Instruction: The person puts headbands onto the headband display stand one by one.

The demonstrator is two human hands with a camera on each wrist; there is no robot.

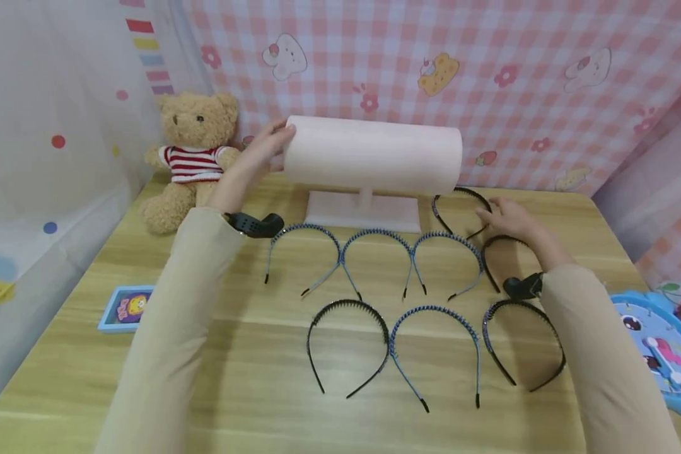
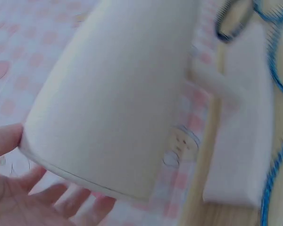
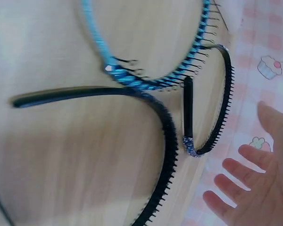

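A white cylindrical display roll stands on a flat base at the back of the table. My left hand touches its left end, the thumb at the edge and the fingers extended past the end face in the left wrist view. Over the right side, my right hand is held with fingers loosely spread and nothing in them. Nearest to it are a black headband at the back and another black headband. Blue headbands lie in a row before the stand.
Closer to the front lie a black headband, a blue headband and another black headband. A teddy bear sits back left, a blue-framed box lies left, and a blue toy clock lies right.
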